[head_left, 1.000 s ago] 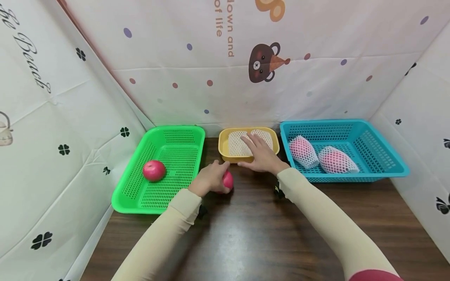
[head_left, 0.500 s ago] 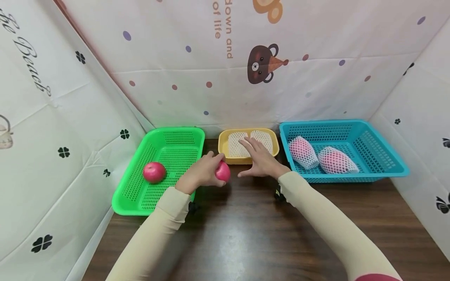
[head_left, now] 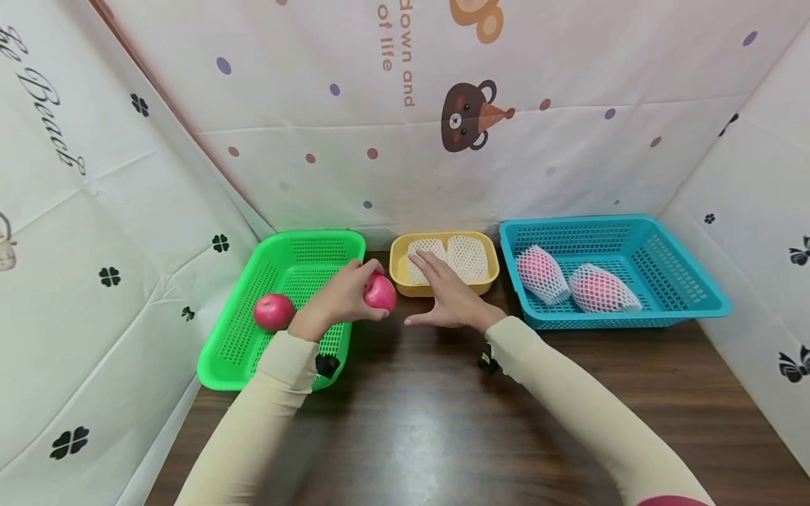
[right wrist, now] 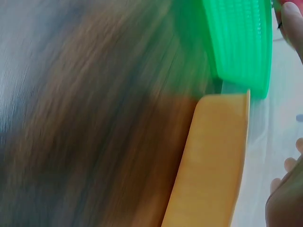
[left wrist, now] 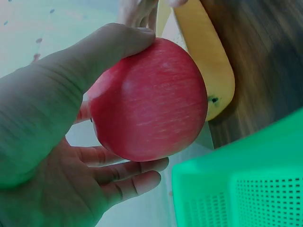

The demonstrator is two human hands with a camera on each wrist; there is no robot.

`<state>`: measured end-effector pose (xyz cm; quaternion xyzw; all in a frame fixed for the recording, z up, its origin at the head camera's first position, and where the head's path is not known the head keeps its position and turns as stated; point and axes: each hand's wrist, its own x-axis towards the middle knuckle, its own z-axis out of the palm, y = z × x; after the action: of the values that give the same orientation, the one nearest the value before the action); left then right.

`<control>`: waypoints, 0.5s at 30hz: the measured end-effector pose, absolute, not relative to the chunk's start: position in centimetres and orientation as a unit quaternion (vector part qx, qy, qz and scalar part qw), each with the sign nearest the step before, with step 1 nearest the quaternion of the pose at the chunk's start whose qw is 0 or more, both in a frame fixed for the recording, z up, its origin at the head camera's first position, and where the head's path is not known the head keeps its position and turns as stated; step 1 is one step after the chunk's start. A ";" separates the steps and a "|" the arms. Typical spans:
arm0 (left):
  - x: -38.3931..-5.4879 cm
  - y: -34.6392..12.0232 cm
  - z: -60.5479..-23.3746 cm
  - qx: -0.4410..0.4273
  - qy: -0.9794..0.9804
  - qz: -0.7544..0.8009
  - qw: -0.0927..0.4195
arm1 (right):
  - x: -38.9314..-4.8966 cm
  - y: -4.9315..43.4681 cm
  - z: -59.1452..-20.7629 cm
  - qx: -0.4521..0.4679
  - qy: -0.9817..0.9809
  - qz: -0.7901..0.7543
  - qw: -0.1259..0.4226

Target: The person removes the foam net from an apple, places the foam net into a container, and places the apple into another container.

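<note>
My left hand (head_left: pixel 338 299) grips a red apple (head_left: pixel 381 292) between thumb and fingers, raised at the inner edge of the green basket (head_left: pixel 218 378). In the left wrist view the thumb lies over the top of the apple (left wrist: pixel 151 101) and the fingers spread beneath. My right hand (head_left: pixel 454 299) holds nothing; its fingers are extended in front of the small yellow basket (head_left: pixel 408 289). Two white foam fruit nets lie inside that basket, the left net (head_left: pixel 427 247) partly behind my fingers and the right net (head_left: pixel 468 258) in full sight. Another red apple (head_left: pixel 274 312) lies in the green basket.
At the right stands a blue basket (head_left: pixel 671 246) with two net-wrapped fruits, one net-wrapped fruit (head_left: pixel 542 274) left of the other (head_left: pixel 601 288). All three baskets stand along the printed backdrop (head_left: pixel 316 183) on a dark wooden table (head_left: pixel 418 422).
My left hand has lifted the apple off the table and carried it leftward and up toward the green basket. My right hand has shifted slightly left, staying near the yellow basket.
</note>
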<state>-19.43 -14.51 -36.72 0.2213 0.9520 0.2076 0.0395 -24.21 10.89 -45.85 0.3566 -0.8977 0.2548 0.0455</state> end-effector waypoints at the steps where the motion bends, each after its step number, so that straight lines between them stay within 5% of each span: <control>1: -19.5 -14.8 -36.7 0.218 0.953 0.208 0.037 | -24.1 10.6 -45.8 0.358 -0.896 0.259 0.045; 15: -20.3 -19.1 -35.6 0.180 0.963 0.201 -0.014 | -23.1 6.9 -45.7 0.388 -0.874 0.287 0.046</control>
<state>-20.25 -19.11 -35.64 0.1805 0.9628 0.2008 -0.0139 -23.05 6.88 -45.69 0.3884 -0.8744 0.2873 0.0462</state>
